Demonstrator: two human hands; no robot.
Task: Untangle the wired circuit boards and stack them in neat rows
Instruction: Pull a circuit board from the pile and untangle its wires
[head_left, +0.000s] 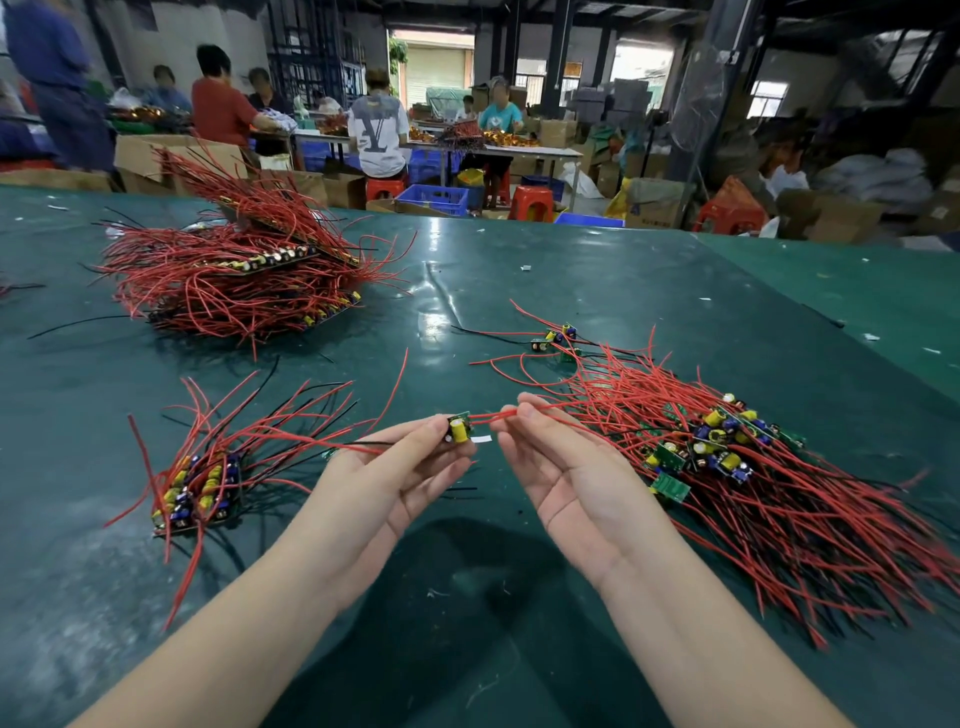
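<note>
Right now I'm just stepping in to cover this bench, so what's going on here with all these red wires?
A person is sorting wired circuit boards on the green table. The left hand holds one small board by its edge, while the right hand pinches its red wire, which runs to the tangled pile at right. A short neat row sits at left, with a bigger finished stack farther back.

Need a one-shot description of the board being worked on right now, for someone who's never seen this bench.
On the green table, look at the near middle, between the tangled heap on the right and the small stacked row on the left. The board is pinched in the left hand, off the table, while the right hand pinches its red wire.
</note>
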